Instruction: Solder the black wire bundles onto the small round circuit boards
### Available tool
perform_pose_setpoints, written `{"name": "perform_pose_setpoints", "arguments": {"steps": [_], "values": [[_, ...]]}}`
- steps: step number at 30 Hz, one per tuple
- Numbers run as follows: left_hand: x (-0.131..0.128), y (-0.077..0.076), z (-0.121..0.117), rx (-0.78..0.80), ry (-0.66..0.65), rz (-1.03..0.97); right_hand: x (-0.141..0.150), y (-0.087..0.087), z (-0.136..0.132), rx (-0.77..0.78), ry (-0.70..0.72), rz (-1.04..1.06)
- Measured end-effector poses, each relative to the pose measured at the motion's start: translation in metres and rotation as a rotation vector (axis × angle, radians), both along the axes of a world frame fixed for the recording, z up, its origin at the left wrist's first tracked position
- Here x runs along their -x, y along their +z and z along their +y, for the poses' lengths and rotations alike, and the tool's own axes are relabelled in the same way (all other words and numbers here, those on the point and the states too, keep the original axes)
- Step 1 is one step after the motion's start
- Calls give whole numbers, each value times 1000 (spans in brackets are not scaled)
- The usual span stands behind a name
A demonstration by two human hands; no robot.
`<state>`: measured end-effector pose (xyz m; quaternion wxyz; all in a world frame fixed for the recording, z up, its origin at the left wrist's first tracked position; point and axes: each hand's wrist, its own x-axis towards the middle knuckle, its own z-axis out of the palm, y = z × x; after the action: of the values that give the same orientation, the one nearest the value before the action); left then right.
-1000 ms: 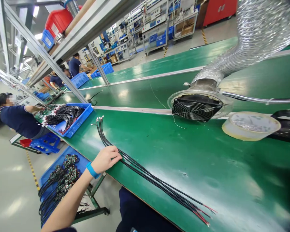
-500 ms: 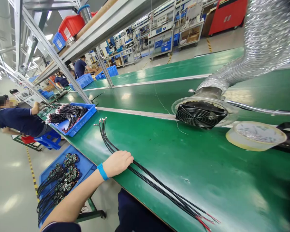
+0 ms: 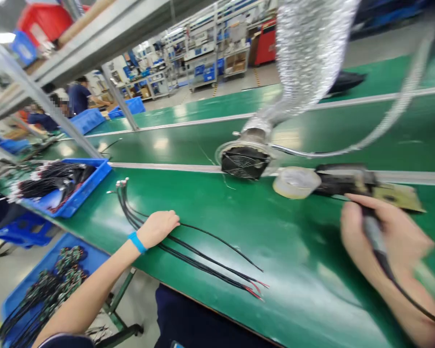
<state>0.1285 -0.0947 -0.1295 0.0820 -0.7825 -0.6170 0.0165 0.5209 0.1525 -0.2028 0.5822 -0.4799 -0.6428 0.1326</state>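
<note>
My left hand (image 3: 159,228), a blue band at its wrist, is closed over several black cables (image 3: 206,265) on the green bench. White connectors sit at their far left ends, bare red and black leads at their near right ends. One cable lies apart from the bundle, running out from beneath my fingertips. On the right, my right hand (image 3: 395,237) is blurred but wrapped round the handle of a soldering iron (image 3: 374,234), its cord trailing along my forearm. The iron's front end is at a black holder (image 3: 344,180), partly hidden by my fingers.
A roll of clear tape (image 3: 296,183) lies beside the holder. Behind it, a fan (image 3: 244,163) hangs on a foil duct (image 3: 311,58). To the left are a blue tray of cables (image 3: 81,193) and a lower blue bin (image 3: 94,258) of wired parts. Co-workers sit farther back.
The view has swung right. My right hand has come into sight with the soldering iron. One cable now lies apart from the bundle under my left hand.
</note>
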Motion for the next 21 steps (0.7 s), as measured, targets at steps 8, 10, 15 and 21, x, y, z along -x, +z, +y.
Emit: {"name": "perform_pose_setpoints", "arguments": {"steps": [8, 10, 15, 21], "values": [[-82, -2, 53, 112, -241, -263, 0, 4, 7, -150, 39, -115], [-110, -10, 67, 160, -283, -322, 1, 6, 7, -148, 83, -63], [-154, -16, 96, 263, -396, -377, 1, 14, 10, -147, 113, -19], [-160, -12, 110, 296, -219, -641, 8, 18, 20, -169, 99, -62]]}}
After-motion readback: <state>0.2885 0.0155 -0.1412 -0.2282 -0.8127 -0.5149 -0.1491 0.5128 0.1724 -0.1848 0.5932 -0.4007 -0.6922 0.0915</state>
